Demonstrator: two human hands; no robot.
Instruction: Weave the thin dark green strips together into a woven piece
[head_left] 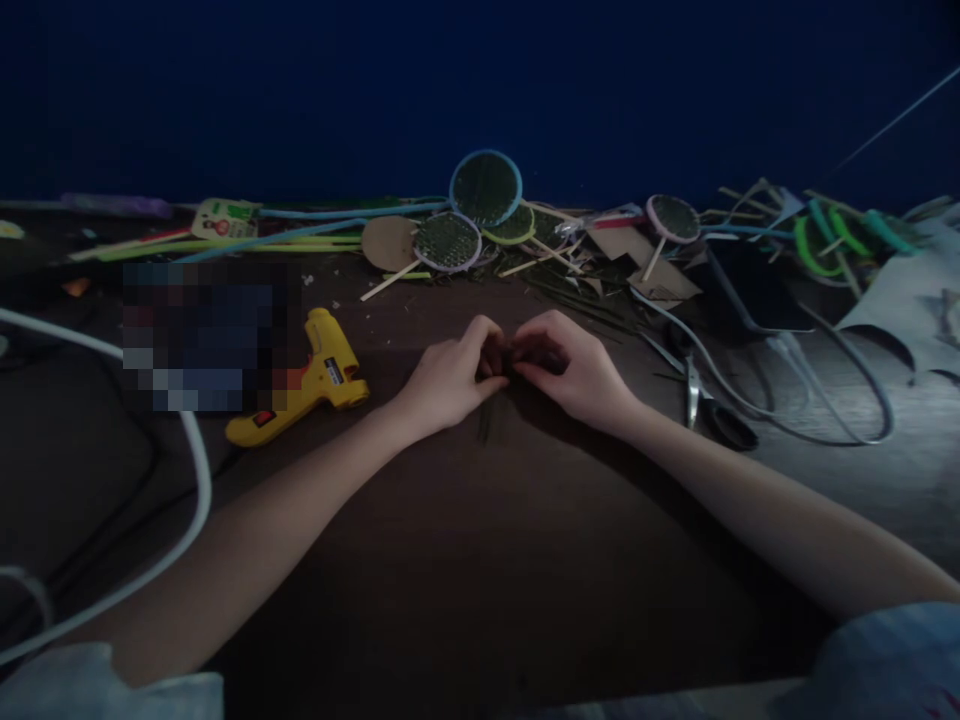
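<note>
My left hand (456, 375) and my right hand (574, 365) meet above the middle of the dark table. On both, thumb and fingers are pinched together and the fingertips almost touch. Whatever small dark thing they hold between them is too dim to make out. Below my left fingers a thin dark green strip (485, 420) shows; I cannot tell whether it is held or lies on the table. A yellow glue gun (326, 365) lies left of my left hand. Right of my right hand lies a pair of scissors (694, 390) with dark handles.
Along the back lie round woven pieces on sticks, one blue-rimmed (486, 188), one pink-rimmed (673, 218), plus a cardboard disc (388, 243) and leaf scraps. A phone (761, 290) and grey cable (885, 400) lie right. A white cable (199, 470) crosses the left side.
</note>
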